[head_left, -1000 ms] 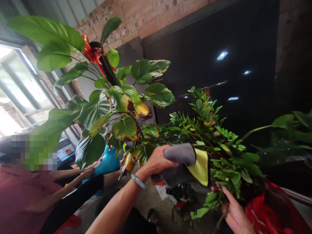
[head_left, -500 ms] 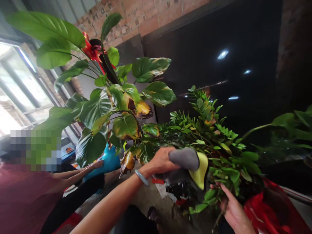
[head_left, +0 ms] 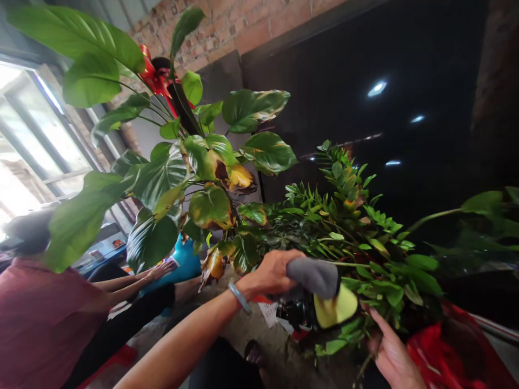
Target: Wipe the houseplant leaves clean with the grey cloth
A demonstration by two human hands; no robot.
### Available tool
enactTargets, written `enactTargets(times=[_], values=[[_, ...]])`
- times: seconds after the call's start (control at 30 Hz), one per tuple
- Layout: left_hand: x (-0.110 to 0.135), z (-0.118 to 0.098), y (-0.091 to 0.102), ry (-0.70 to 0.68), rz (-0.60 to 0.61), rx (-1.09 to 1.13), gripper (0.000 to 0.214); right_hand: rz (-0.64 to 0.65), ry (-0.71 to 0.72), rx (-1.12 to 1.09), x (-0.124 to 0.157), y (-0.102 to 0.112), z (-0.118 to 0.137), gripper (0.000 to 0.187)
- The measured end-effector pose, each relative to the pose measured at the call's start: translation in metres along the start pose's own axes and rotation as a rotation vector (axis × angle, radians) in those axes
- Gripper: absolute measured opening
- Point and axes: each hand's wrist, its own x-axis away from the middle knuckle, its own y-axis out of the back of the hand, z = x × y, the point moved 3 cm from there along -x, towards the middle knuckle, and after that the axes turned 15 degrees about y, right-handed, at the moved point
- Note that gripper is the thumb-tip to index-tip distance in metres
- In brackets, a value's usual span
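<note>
My left hand (head_left: pixel 271 273), with a bracelet on its wrist, grips a grey and yellow cloth (head_left: pixel 336 310). The cloth hangs to the right of the fist, with its yellow side turned toward me, in front of a leafy green plant (head_left: pixel 344 227). My right hand (head_left: pixel 391 348) is low at the plant's front edge. Its index finger is stretched out toward the leaves, and a thin stem runs beside the palm. Leaves and shadow partly hide the other fingers. Between the hands, the cloth's lower edge hangs close to the lower leaves.
A tall plant (head_left: pixel 211 208) with large, partly browned leaves and a red bow (head_left: pixel 156 75) rises ahead. At left sits a person in a pink shirt (head_left: pixel 52 319), hands by a blue object (head_left: pixel 186 262). Red wrapping (head_left: pixel 454 346) lies right. A dark glossy panel (head_left: pixel 365 124) stands behind.
My left hand has moved slightly right, and the cloth has swung lower, its yellow side opening out more. My right hand stays nearly in place. The other person's head has turned or shifted a little.
</note>
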Motion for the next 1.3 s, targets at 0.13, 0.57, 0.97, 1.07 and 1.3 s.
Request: enactTargets(times=[0.13, 0.57, 0.97, 1.07, 1.3], values=[[-0.015, 0.013, 0.034, 0.073, -0.337, 0.171, 0.044, -0.026, -0.027, -0.001, 0.006, -0.010, 0.004, 0.040], [0.036, 0.039, 0.036, 0.087, -0.393, 0.219, 0.037, -0.060, -0.092, -0.004, 0.006, -0.005, 0.007, 0.040], [0.072, 0.094, 0.025, 0.285, -0.272, 0.080, 0.034, -0.072, -0.065, 0.061, 0.000, 0.004, 0.005, 0.045], [0.064, 0.094, 0.061, 0.314, -0.585, 0.172, 0.041, -0.061, -0.078, 0.077, -0.001, 0.002, 0.003, 0.042], [0.052, 0.102, 0.022, 0.476, -0.351, -0.013, 0.042, 0.027, -0.034, 0.174, -0.018, 0.021, -0.010, 0.037]])
